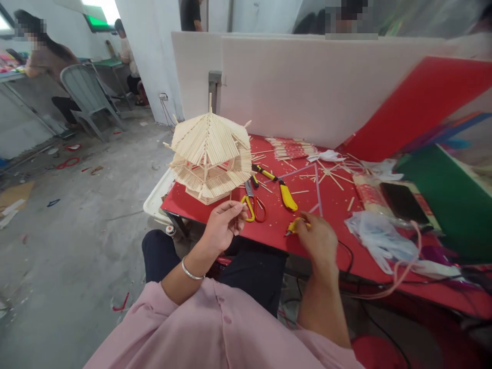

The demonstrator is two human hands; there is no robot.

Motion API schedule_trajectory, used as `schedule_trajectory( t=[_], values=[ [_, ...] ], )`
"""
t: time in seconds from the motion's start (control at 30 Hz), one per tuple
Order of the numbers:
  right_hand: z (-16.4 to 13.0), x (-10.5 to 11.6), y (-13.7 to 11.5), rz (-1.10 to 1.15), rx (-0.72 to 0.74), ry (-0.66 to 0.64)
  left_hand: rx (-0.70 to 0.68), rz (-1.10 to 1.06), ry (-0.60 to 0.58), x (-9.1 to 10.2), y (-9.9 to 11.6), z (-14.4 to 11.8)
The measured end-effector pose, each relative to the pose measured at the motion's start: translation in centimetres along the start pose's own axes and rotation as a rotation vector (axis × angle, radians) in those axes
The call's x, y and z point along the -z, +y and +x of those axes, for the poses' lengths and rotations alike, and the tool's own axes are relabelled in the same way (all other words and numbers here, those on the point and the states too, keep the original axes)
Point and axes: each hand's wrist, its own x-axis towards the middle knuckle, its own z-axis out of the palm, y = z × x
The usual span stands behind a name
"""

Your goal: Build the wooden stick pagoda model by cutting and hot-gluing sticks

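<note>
A pavilion model (209,154) built of pale wooden sticks, with a tiered roof, stands on the left end of the red table (269,233). My left hand (226,223) is raised in front of it at the table's near edge, thumb and fingers pinched together. A tiny pale bit seems to show at the fingertips, too small to name. Farther right, my right hand (317,236) is closed round a yellow glue gun (295,225), its nozzle pointing left just over the tabletop. Scissors (253,204) with red and yellow handles lie beyond my left fingertips.
A yellow-and-black tool (286,195) lies mid-table among loose sticks (332,174) and a purple strip frame (317,187). To the right are a plastic bag (378,236), a phone (403,202) and cords. White boards (288,87) stand behind. People sit at far-left tables.
</note>
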Motion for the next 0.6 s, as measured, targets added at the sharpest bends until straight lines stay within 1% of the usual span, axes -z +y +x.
schedule_trajectory(
  t=[0.07, 0.17, 0.23, 0.27, 0.33, 0.4, 0.47, 0.53, 0.6],
  values=[
    [0.3, -0.5, -3.6, 0.049, 0.066, -0.042, -0.017, 0.006, 0.030, 0.2, -0.6, 0.5],
    [1.0, -1.6, -8.7, 0.074, 0.139, -0.160, -0.038, 0.002, 0.082, 0.7, -1.1, 1.1],
    [1.3, -2.4, -11.1, 0.053, 0.134, -0.227, -0.034, -0.001, 0.100, 1.0, -1.1, 1.3],
    [1.5, -2.6, -11.8, 0.041, 0.123, -0.251, -0.027, -0.002, 0.101, 1.2, -1.0, 1.4],
    [2.0, -2.6, -12.3, 0.031, 0.102, -0.286, -0.015, 0.001, 0.096, 1.5, -0.8, 1.5],
    [2.4, -2.3, -11.7, 0.048, 0.099, -0.314, -0.013, 0.008, 0.080, 1.7, -0.7, 1.7],
    [2.5, -2.0, -10.6, 0.085, 0.093, -0.330, -0.020, 0.019, 0.056, 1.8, -1.0, 2.1],
    [1.9, -1.9, -9.3, 0.121, 0.073, -0.325, -0.026, 0.037, 0.028, 1.9, -1.6, 2.5],
    [0.6, -2.1, -8.0, 0.220, 0.056, -0.279, -0.026, 0.062, 0.008, 1.9, -2.3, 3.1]
  ],
)
